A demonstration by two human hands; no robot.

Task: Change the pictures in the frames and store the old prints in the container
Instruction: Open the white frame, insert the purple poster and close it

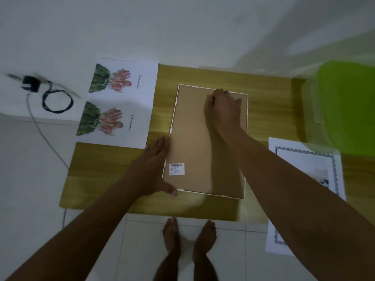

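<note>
White-rimmed picture frame [192, 138], brown board backing up, lies mid wooden table [105, 175]: we need back reachable. Our left hand [154, 169], flat, fingers straight, braces left edge against sliding. Our right hand [223, 108] curls at far edge, likely freeing backing; grip unclear.

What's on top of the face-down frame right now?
The brown backing board with a barcode sticker; the right hand rests on it near the far edge, fingers curled. The left hand lies flat against its left side. Anything beneath the board is covered.
</note>
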